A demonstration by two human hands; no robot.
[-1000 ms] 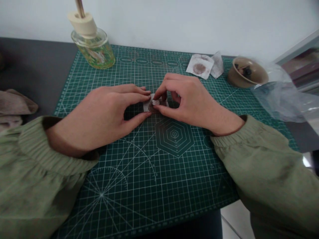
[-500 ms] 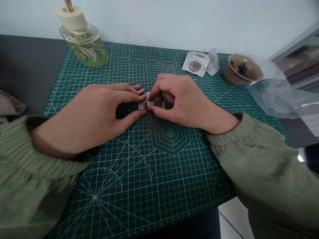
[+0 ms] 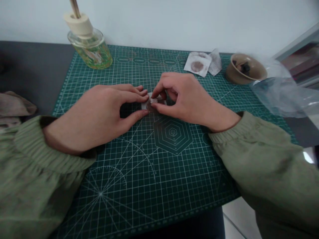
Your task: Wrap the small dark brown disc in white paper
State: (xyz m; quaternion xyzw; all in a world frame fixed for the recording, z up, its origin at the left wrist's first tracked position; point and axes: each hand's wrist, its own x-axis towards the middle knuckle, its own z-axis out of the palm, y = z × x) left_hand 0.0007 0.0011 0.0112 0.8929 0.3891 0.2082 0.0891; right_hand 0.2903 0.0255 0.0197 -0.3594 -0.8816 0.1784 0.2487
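Because fingers covered most of it, the small brown-and-white piece (image 3: 150, 107) near the middle of the green mat (image 3: 139, 205) was hard to make out. The right hand (image 3: 183, 94) pinched a pale bit (image 3: 154, 100) on it. The left hand (image 3: 104, 108) kept its thumb and fingers apart, tips touching the piece. At the mat's back right sat a bowl (image 3: 235, 75), its dark bits (image 3: 245, 67) too small to name. At the mat's back left, sticks (image 3: 75, 9) in a bottle (image 3: 96, 56) were cut off.

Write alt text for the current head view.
A person's right hand pinches a pale scrap on a small stained sheet, the left hand at its edge, on a green cutting mat. Behind them: a glass bottle, stained papers, a brown bowl.
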